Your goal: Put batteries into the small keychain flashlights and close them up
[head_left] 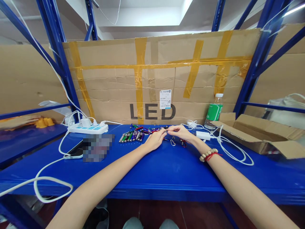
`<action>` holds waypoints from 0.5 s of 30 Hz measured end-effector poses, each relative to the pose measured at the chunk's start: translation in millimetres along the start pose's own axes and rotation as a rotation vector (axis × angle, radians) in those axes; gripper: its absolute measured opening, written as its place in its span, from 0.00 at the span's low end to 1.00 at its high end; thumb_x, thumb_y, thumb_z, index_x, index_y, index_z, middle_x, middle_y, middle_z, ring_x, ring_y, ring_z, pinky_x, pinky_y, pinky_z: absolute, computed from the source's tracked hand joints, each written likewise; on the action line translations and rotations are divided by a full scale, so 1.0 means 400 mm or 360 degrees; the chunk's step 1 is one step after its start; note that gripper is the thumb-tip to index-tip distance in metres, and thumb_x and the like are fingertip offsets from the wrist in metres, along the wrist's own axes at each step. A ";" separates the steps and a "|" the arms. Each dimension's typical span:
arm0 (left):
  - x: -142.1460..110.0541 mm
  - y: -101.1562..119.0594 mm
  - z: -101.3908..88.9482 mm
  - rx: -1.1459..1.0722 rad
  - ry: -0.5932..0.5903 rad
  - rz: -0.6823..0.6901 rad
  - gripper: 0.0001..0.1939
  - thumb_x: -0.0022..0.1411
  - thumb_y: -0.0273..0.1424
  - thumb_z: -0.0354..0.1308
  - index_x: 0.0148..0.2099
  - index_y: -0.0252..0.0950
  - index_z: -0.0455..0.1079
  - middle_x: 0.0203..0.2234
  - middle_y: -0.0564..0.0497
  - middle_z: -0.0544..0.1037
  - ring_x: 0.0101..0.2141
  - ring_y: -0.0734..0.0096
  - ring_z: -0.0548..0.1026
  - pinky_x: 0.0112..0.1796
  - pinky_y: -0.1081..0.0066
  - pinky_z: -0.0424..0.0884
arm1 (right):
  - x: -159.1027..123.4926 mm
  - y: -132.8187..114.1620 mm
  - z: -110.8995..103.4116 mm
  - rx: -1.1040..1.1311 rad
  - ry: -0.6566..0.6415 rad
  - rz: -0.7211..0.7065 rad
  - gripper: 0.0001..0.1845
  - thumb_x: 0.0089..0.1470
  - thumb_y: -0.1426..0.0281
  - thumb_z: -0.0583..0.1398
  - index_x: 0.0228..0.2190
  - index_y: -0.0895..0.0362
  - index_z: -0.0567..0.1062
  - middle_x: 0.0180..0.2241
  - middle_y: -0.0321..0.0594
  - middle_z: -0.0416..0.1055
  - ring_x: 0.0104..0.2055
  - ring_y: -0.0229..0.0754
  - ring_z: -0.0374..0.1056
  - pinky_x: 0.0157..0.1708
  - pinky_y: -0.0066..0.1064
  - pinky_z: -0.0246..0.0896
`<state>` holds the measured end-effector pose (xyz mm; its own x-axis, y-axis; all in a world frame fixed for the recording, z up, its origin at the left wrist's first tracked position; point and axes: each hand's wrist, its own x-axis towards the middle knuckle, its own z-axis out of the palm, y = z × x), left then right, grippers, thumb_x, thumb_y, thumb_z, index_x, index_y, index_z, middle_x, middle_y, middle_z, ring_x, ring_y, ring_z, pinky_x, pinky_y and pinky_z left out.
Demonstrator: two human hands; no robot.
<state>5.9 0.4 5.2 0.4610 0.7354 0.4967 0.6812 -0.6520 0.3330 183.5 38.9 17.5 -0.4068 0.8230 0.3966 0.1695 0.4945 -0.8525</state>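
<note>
Both my hands meet near the back middle of the blue shelf top [166, 168]. My left hand [156, 140] and my right hand [181, 133] pinch one small dark item [166, 130] between their fingertips; it is too small to name. A row of small coloured keychain flashlights [132, 136] lies just left of my left hand. More loose ones [149, 129] lie behind it. Two carabiner clips, one silver [173, 142] and one red [183, 143], rest on the surface under my right hand. A bead bracelet with a red cord [209, 155] circles my right wrist.
A white power strip [88, 128] with chargers and trailing white cables sits at the left, a phone [76, 151] in front of it. A green-labelled bottle [213, 112], a white charger [203, 135] with cable and an open cardboard box [257, 133] stand at the right. Taped cardboard marked LED forms the back wall.
</note>
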 end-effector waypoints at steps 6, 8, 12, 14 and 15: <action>0.000 -0.006 0.004 -0.0048 0.0001 0.0086 0.12 0.67 0.31 0.36 0.40 0.37 0.60 0.34 0.50 0.73 0.35 0.70 0.72 0.37 0.72 0.66 | 0.001 -0.005 -0.005 -0.0023 0.0011 -0.0053 0.22 0.29 0.55 0.68 0.23 0.60 0.78 0.30 0.42 0.74 0.35 0.42 0.67 0.42 0.38 0.60; 0.000 -0.008 0.003 -0.0054 -0.0018 0.0107 0.12 0.67 0.31 0.37 0.37 0.36 0.61 0.31 0.51 0.72 0.32 0.70 0.71 0.34 0.73 0.65 | 0.002 -0.005 -0.005 -0.0042 -0.0002 -0.0067 0.22 0.28 0.54 0.67 0.21 0.60 0.77 0.29 0.42 0.74 0.35 0.42 0.67 0.41 0.38 0.60; -0.001 -0.011 0.002 -0.0058 -0.0046 0.0127 0.11 0.66 0.31 0.39 0.35 0.37 0.61 0.28 0.52 0.72 0.29 0.70 0.71 0.31 0.73 0.64 | 0.001 0.000 -0.005 -0.0071 -0.0028 -0.0065 0.22 0.27 0.53 0.67 0.20 0.59 0.77 0.28 0.41 0.73 0.34 0.42 0.67 0.39 0.37 0.60; -0.001 -0.012 0.003 -0.0051 -0.0051 0.0128 0.11 0.66 0.31 0.39 0.35 0.37 0.61 0.28 0.52 0.72 0.29 0.69 0.71 0.31 0.73 0.64 | 0.000 0.003 -0.005 -0.0078 -0.0034 -0.0062 0.21 0.27 0.54 0.67 0.19 0.59 0.76 0.28 0.41 0.73 0.32 0.41 0.67 0.38 0.37 0.61; -0.001 -0.012 0.004 -0.0045 -0.0052 0.0128 0.11 0.66 0.31 0.40 0.36 0.37 0.62 0.28 0.51 0.72 0.29 0.69 0.71 0.31 0.73 0.65 | 0.000 0.003 -0.005 -0.0081 -0.0035 -0.0063 0.21 0.27 0.54 0.68 0.18 0.59 0.76 0.28 0.41 0.73 0.32 0.40 0.67 0.38 0.36 0.61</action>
<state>3.1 3.5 2.2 0.5321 0.6857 0.4967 0.6252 -0.7138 0.3156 185.5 40.1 17.1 -0.4337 0.7965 0.4212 0.1984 0.5405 -0.8176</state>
